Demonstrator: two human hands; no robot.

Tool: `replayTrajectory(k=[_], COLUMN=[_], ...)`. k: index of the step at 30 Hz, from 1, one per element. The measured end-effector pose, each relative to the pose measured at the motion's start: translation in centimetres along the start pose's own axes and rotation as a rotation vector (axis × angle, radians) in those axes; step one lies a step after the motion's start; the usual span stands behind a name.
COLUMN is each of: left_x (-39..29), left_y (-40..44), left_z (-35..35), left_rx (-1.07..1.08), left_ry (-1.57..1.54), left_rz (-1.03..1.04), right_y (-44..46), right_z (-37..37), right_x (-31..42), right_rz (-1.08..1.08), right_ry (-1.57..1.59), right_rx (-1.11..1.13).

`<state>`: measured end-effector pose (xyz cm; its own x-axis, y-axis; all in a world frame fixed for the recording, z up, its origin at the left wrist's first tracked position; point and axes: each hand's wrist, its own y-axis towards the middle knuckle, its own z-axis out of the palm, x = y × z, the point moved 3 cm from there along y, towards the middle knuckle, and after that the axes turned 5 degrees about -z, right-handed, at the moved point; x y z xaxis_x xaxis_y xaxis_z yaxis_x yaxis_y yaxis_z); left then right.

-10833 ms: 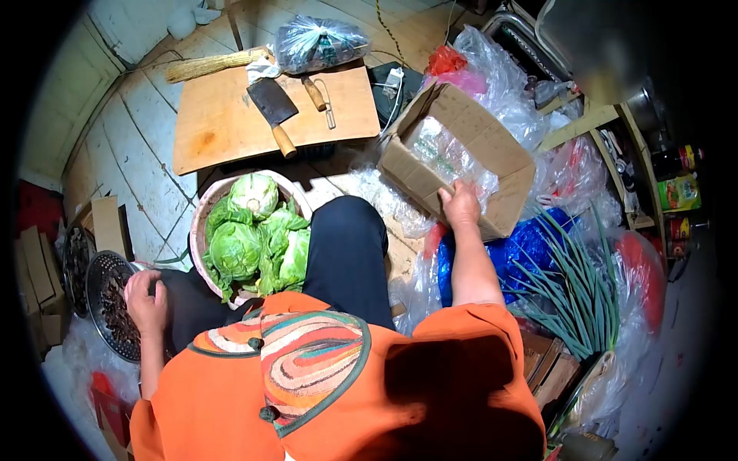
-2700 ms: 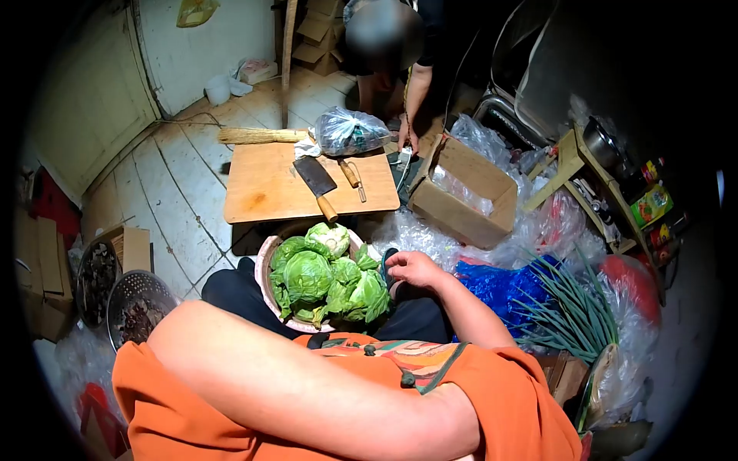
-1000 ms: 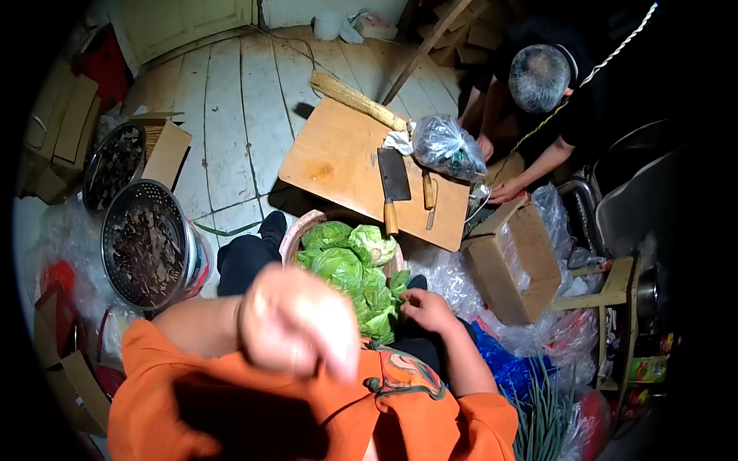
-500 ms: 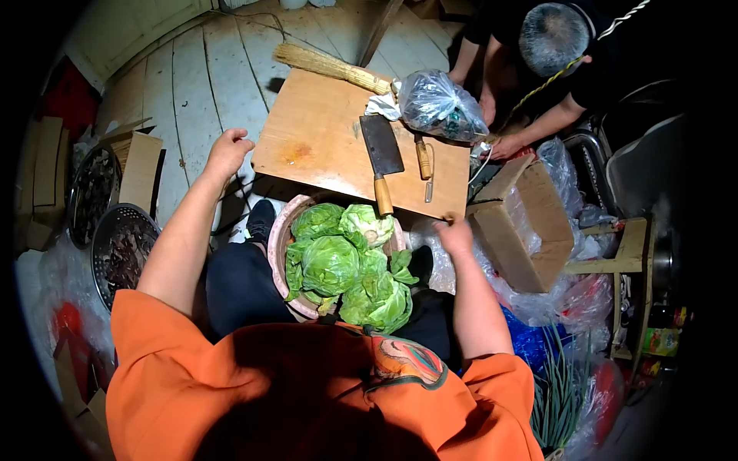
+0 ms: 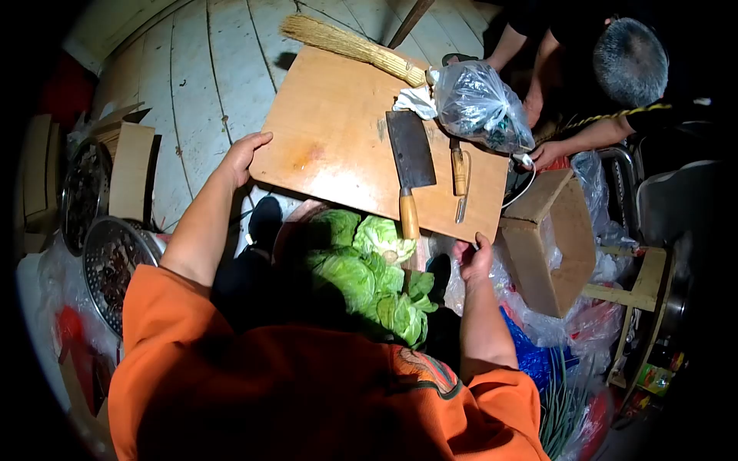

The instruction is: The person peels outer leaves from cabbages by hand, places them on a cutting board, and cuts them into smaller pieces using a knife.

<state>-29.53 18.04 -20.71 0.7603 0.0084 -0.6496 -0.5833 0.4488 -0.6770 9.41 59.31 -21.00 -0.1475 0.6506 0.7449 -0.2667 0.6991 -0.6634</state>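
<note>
My left hand (image 5: 244,157) grips the left edge of a wooden table (image 5: 330,115), its fingers closed round the corner. At the table's near right corner, my right hand (image 5: 474,260) is closed on the edge. On the tabletop lie a cleaver (image 5: 410,154) with a wooden handle, a small wooden-handled tool (image 5: 460,173), a white cloth (image 5: 416,101), a straw broom (image 5: 354,48) and a full clear plastic bag (image 5: 480,104). Below the near edge, green cabbages (image 5: 346,276) fill a basin (image 5: 290,223) between my legs, partly in shadow.
Another person (image 5: 630,61) crouches at the upper right, a hand near a white cable. An open cardboard box (image 5: 530,223) stands right of the table. Steel colanders (image 5: 115,261) are at the left. Green onions (image 5: 561,407), a blue bag (image 5: 530,353) and a wooden rack (image 5: 646,280) are at the right.
My left hand has come from beside the table onto its left edge, and my right hand has closed on the near right corner. The table now overhangs more of the basin, which is more shaded.
</note>
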Motion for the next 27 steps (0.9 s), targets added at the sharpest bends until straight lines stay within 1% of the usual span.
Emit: replayTrajectory(k=[1,3,4,6,9,10,13,16,18,21,27], left_x=[0.1,0.3,0.2,-0.1,-0.4,-0.3,0.1,1.4,1.8,1.4,2.0], left_y=[0.7,0.8,0.7,0.6,0.8,0.6,0.2,0.0,-0.7,-2.0,-1.4], left_z=[0.1,0.6,0.5,0.3,-0.2,-0.2,-0.4,-1.0,-0.8,0.4,-0.4], left_rx=[0.058,0.107,0.108,0.203,0.212,0.234,0.266,0.231,0.184,0.175,0.164], left_ry=[-0.007,-0.041,-0.042,0.001,0.085,0.06,0.087,0.062,0.058,0.074,0.094], left_rz=[-0.017,-0.149,-0.15,-0.187,-0.119,-0.111,-0.101,-0.108,-0.115,-0.097,-0.071], right_y=[0.6,-1.4,-1.6,-1.3,-1.0,-1.6,-1.7,-1.2,-1.1,-1.0,-1.0], right_z=[0.5,3.6,4.6,5.7,6.6,7.1,7.1,6.6,6.5,6.1,5.8], right_x=[-1.3,-2.2,-2.7,-3.1,-3.0,-2.6,-2.4,-2.2,-2.0,-2.0,-2.2], right_rz=[0.005,-0.009,-0.012,-0.019,-0.069,-0.083,-0.059,-0.056,-0.065,-0.07,-0.048], right_ry=[0.141,0.312,0.362,0.434,0.494,0.532,0.524,0.535,0.529,0.504,0.486], right_rx=[0.088,0.093,0.131,0.214,0.199,0.246,0.232,0.206,0.215,0.238,0.27])
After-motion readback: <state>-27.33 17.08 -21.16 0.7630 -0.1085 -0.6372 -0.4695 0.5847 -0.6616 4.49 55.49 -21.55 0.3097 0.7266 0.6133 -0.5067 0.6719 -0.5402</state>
